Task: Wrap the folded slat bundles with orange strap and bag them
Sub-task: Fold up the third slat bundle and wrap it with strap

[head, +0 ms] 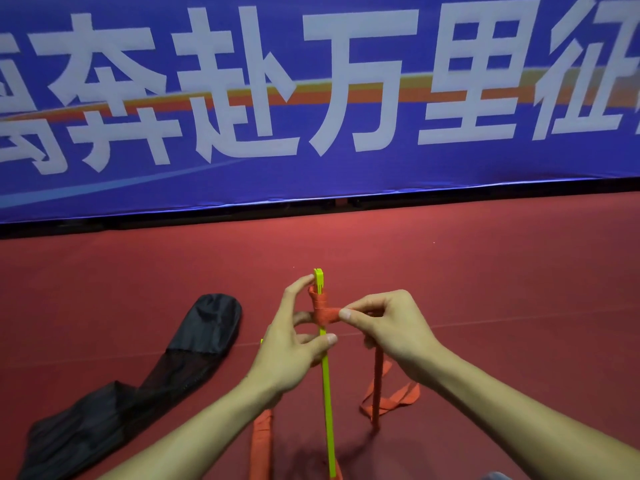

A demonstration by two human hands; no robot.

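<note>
- Left grip [291, 344] is curled round the slat bundle [327, 393], thumb across its front.
- Right grip [391, 327] pinches the orange strap [322, 311], which is wound round the bundle's upper end.
- Black bag [138, 386] lies on the floor [485, 289], left of the hands.

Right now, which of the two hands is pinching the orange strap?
The right hand pinches the orange strap just beside its windings; the left hand instead grips the yellow-green slat bundle itself.

one slat bundle [327, 393], one orange strap [323, 315], one bag [207, 327], two hands [287, 355] [391, 327]
</note>
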